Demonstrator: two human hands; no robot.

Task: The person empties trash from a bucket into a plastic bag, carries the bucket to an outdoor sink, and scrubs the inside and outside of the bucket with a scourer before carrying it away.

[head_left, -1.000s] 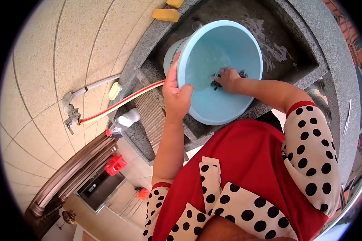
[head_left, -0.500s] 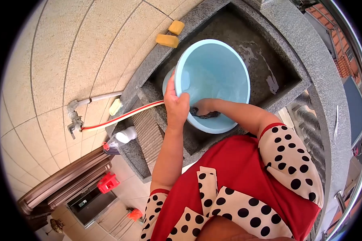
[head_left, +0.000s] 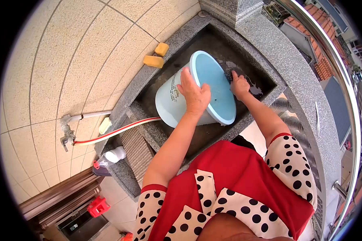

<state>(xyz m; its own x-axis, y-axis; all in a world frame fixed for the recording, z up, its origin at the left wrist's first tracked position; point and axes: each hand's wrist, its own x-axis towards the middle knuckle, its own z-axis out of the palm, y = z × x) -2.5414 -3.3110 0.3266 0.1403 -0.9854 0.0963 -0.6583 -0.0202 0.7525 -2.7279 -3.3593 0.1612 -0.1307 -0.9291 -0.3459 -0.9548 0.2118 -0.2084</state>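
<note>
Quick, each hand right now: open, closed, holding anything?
Left hand: open, fingers spread against the light-blue, round plastic bucket.
Right hand: beside the bucket; whether it's closed on anything can't be told.

Has beige tiled wall (head_left: 76, 60) left of the fingers (head_left: 186, 79), granite parapet (head_left: 303, 86) and metal railing (head_left: 354, 124) right, floor tiles (head_left: 117, 207) behind.

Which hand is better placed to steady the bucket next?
Probably the left hand: it lies against the outside of the bucket, near its opening, while the right hand is beyond that opening, over the sink.
</note>
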